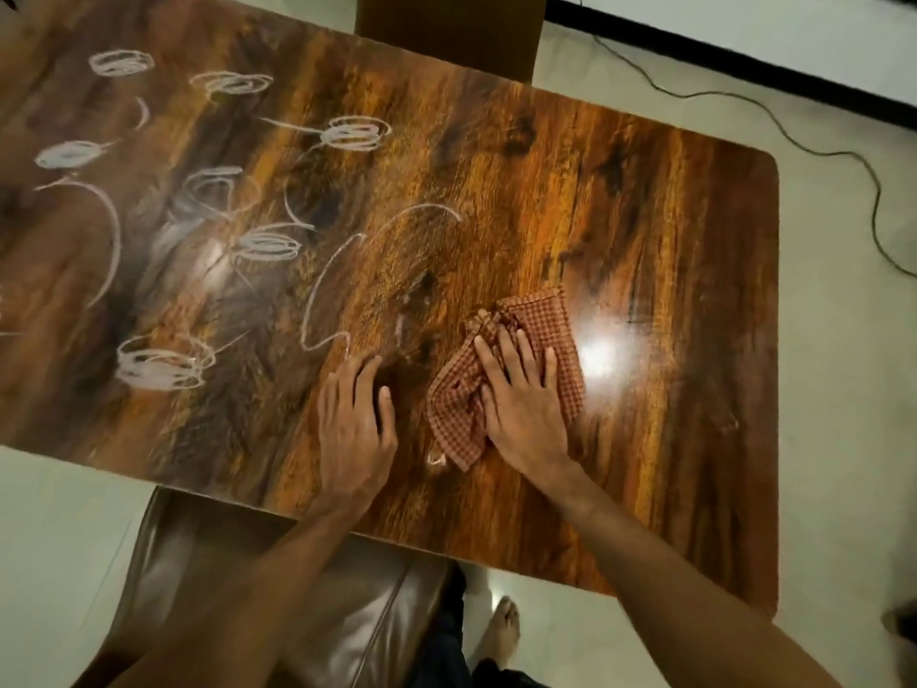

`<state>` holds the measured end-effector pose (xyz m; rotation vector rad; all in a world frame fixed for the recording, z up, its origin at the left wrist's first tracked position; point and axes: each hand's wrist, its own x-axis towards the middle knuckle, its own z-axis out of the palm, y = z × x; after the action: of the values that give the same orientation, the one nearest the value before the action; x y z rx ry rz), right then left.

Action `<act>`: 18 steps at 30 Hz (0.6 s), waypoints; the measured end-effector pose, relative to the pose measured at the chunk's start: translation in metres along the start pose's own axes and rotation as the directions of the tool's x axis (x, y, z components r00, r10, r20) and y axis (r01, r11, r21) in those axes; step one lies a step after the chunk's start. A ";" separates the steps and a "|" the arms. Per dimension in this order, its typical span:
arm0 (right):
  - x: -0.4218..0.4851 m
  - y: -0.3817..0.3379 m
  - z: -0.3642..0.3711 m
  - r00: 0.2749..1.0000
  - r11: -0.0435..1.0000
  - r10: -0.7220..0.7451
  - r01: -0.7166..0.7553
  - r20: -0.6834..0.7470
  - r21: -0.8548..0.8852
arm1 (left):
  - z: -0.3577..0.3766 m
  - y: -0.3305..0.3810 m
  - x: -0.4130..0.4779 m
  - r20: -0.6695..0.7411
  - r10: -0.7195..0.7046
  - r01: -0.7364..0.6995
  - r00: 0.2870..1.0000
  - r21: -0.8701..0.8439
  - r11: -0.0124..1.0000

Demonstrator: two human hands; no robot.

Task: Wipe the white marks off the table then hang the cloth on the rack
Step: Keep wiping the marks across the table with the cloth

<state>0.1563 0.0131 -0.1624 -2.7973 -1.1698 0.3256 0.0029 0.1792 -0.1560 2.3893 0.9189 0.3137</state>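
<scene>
Surface: wood-grain table (645,230) is filling the view, pale floor around it, a brown chair (278,578) tucked in at 6 o'clock.
Cloth: red checked cloth (541,325) is lying bunched on the table, right of centre.
Right hand (521,404): is pressing flat on the cloth, fingers spread, not clenching it.
Left hand (355,424): is resting open, palm down, on bare wood just beside the cloth.
White marks (163,365): scribbles and arcs are crowding the 9 to 11 o'clock area, unwiped.
Risk: bunched folds are likely smearing chalk instead of lifting it; faint streaks near centre suggest this.
Hidden: rack is not showing; the table's left end is cut off.
</scene>
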 end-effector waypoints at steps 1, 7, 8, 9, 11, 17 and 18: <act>0.001 -0.013 0.002 0.997 0.997 0.072 -0.072 -0.020 0.008 | -0.001 -0.004 -0.002 -0.006 -0.015 0.015 1.000 -0.005 1.000; -0.054 -0.083 0.027 0.975 0.974 -0.219 0.221 -0.040 0.043 | 0.001 -0.006 -0.006 -0.065 0.013 -0.015 0.998 -0.031 0.999; -0.064 -0.066 0.026 0.979 0.978 -0.198 0.201 -0.056 0.052 | 0.002 -0.006 -0.008 -0.064 0.032 -0.033 0.997 -0.016 0.999; -0.072 -0.048 0.024 0.987 0.988 -0.147 0.150 -0.065 0.047 | 0.002 -0.008 -0.007 -0.059 0.046 -0.045 0.997 0.004 0.999; -0.091 -0.010 0.023 0.996 0.998 0.042 -0.039 -0.080 0.045 | 0.003 -0.007 -0.009 -0.037 0.068 -0.066 0.997 0.053 0.996; -0.127 -0.029 0.023 0.998 0.994 -0.034 0.039 -0.049 0.107 | 0.010 0.020 -0.037 0.066 0.171 -0.180 0.983 0.187 0.966; -0.138 -0.017 0.023 0.996 0.991 -0.074 0.079 -0.052 0.106 | 0.017 0.031 -0.050 0.085 0.191 -0.203 0.978 0.173 0.964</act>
<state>0.0451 -0.0734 -0.1599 -2.6456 -1.2071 0.3044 -0.0100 0.1191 -0.1530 2.6489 0.7055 0.2306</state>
